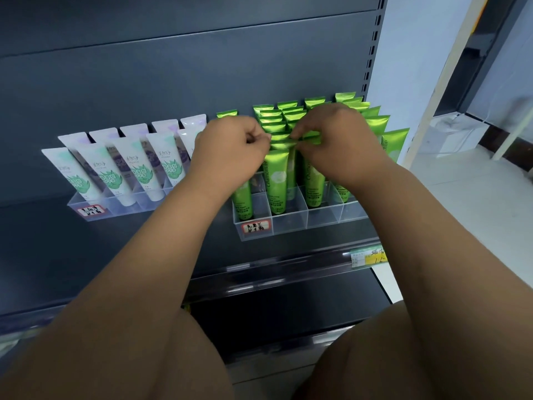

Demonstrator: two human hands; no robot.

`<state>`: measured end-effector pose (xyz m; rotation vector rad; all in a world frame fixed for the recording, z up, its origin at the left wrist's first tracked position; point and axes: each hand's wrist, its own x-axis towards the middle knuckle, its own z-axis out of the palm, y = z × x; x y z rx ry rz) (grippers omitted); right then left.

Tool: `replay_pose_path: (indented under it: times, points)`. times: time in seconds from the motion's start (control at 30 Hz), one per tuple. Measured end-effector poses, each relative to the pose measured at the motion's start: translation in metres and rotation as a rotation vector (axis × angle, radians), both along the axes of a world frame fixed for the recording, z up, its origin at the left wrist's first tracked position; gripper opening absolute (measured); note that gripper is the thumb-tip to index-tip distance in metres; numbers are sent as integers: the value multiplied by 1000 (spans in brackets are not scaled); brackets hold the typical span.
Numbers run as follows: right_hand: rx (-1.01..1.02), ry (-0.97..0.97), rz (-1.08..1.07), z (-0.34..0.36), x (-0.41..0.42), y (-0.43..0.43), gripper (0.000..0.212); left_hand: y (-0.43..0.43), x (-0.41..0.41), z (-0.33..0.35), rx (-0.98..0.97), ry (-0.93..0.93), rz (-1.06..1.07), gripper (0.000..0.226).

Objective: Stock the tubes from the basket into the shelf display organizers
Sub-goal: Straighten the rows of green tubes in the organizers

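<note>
Forearms (161, 255) across half-hidden green tubes (276, 171)

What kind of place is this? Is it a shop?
Most likely a shop: a dark metal shelf holds clear organizers of green tubes and white tubes, and a yellow price tag sits on its front rail.

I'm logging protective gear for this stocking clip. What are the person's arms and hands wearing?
Nothing that shows. The left hand and right hand are ungloved, with no ring visible and no watch or bracelet at either wrist. The left forearm and right forearm are bare to the frame's edge; no sleeve shows.
</note>
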<state>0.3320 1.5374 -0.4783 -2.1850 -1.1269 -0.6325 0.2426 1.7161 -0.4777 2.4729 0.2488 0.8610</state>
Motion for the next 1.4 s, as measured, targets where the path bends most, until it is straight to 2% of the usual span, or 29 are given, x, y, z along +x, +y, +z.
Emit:
replay_pose_path:
  times: [0.13, 0.4, 0.63, 0.8, 1.0, 1.23, 1.4]
  points:
    - [-9, -22, -33, 2, 3, 4, 18, 2, 6, 10, -21, -10, 13, 14]
    - [-101, -39, -71, 2, 7, 13, 18, 1, 23, 15, 68, 162, -25, 10]
    - [-111, -15, -100, 2, 10, 20, 20, 4, 28, 17, 69, 224, -12, 13]
    - [-114, -4, -88, 4, 9, 24, 21, 4, 26, 19, 158, 240, 18, 13]
    - [-109, 15, -47, 6, 8, 25, 18, 10, 24, 19, 127, 253, 13, 19]
    - [-100, 30, -30, 6, 6, 26, 18, 12, 23, 21, 162, 235, 25, 17]
    - [-90, 21, -16, 5, 9, 27, 17, 14, 23, 19, 108, 230, 9, 14]
